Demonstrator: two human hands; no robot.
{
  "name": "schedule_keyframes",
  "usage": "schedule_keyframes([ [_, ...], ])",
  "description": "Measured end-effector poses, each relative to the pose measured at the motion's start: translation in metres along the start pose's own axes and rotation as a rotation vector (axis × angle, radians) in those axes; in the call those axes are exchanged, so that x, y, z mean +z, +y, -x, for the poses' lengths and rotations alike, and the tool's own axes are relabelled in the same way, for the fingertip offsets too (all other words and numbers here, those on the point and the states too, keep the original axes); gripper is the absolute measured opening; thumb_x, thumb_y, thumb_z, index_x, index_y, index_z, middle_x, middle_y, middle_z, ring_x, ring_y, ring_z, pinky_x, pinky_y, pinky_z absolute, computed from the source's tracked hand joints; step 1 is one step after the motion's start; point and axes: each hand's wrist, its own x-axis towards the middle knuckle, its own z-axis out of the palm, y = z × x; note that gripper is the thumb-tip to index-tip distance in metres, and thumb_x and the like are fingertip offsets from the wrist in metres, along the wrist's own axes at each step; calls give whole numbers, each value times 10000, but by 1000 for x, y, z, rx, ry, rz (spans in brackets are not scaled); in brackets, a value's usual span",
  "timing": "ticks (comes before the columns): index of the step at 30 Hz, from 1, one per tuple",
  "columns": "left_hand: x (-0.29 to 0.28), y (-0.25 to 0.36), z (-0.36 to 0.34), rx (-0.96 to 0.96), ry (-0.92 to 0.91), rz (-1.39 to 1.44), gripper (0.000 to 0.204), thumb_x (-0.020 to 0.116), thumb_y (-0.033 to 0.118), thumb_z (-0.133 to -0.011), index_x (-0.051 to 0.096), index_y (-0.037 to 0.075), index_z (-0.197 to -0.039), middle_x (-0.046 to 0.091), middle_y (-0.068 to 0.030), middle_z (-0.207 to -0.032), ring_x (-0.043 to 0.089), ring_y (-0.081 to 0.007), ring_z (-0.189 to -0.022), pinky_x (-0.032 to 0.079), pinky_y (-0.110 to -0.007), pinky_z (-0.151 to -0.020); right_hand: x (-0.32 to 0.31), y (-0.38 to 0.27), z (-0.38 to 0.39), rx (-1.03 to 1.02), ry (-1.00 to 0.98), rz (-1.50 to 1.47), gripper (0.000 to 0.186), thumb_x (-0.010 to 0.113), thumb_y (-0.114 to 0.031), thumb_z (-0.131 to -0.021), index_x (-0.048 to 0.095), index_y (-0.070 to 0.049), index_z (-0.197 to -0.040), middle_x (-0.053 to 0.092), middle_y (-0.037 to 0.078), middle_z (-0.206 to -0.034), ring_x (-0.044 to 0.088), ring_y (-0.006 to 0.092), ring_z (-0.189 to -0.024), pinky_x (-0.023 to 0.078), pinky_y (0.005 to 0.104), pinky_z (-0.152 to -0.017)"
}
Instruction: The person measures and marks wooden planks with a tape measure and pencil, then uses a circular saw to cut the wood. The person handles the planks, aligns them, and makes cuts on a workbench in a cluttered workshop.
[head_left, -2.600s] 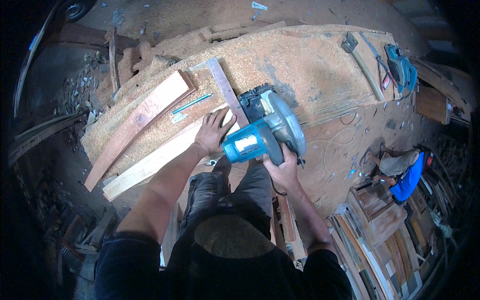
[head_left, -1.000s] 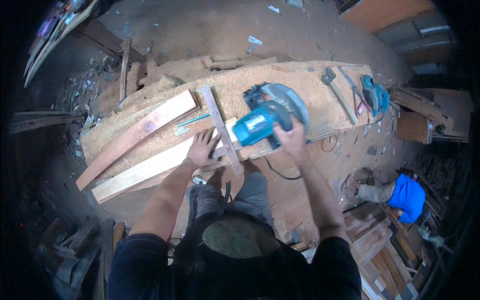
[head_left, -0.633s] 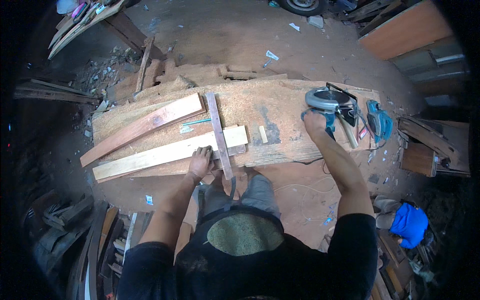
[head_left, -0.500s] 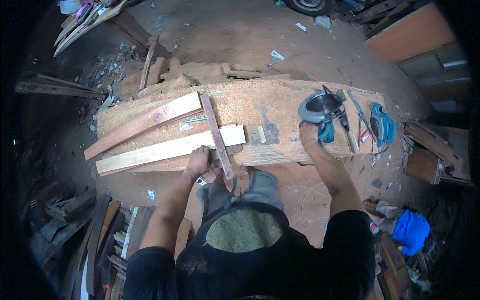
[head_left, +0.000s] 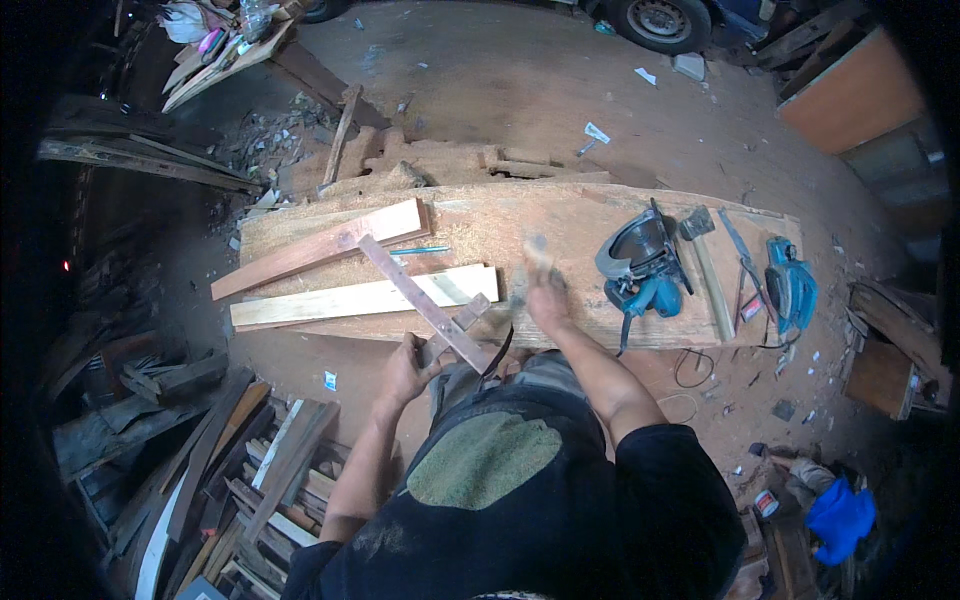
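Fingers of my left hand (head_left: 405, 368) wrap the near end of the square (head_left: 420, 303), which slants across the pale plank (head_left: 365, 298) by the bench's (head_left: 560, 215) near edge. My right hand (head_left: 545, 290) is blurred over the bench's middle; I cannot tell its grip. Nearby, toward the right end, sits the saw (head_left: 640, 265).

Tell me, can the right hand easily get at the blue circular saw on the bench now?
Probably yes. The right hand hovers over the bench just left of the circular saw, and only bare, dusty board lies between them.
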Motion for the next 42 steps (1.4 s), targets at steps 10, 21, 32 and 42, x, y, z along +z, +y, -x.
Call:
schedule_keyframes([
  [10, 39, 11, -31, 104, 122, 8, 448, 758, 246, -874, 523, 1, -1165, 659, -290, -1095, 644, -500, -993, 525, -521, -870, -95, -92, 30, -19, -458, -728, 561, 718, -407, -886, 620, 8, -1251, 695, 268, -1142, 671, 445, -1078, 524, 501, -954],
  [21, -7, -62, -128, 169, -50, -554, 1154, 744, 657, -791, 231, -15, -1575, 324, -244, -1584, 295, -415, -1477, 213, -570, -1227, 7, -26, 15, 686, -83, -326, 476, 662, -161, -835, 621, -15, -1286, 702, 289, -1096, 670, 437, -1093, 529, 493, -946],
  [32, -64, -204, -193, 309, -138, -809, 768, 792, 433, -731, 507, -33, -1271, 557, -209, -1228, 545, -376, -1186, 403, -572, -1060, 26, -84, 52, 765, 270, -168, 620, 742, -227, -850, 542, 103, -1335, 578, 329, -1269, 516, 469, -1246, 413, 504, -1091],
  [42, -307, -78, -185, 378, -188, -559, 918, 836, 545, -642, 514, -76, -1238, 620, -308, -1198, 657, -443, -1047, 547, -495, -916, 17, -210, -12, 333, 248, -459, 695, 800, -299, -857, 531, 83, -1371, 566, 281, -1361, 518, 422, -1299, 404, 485, -1117],
])
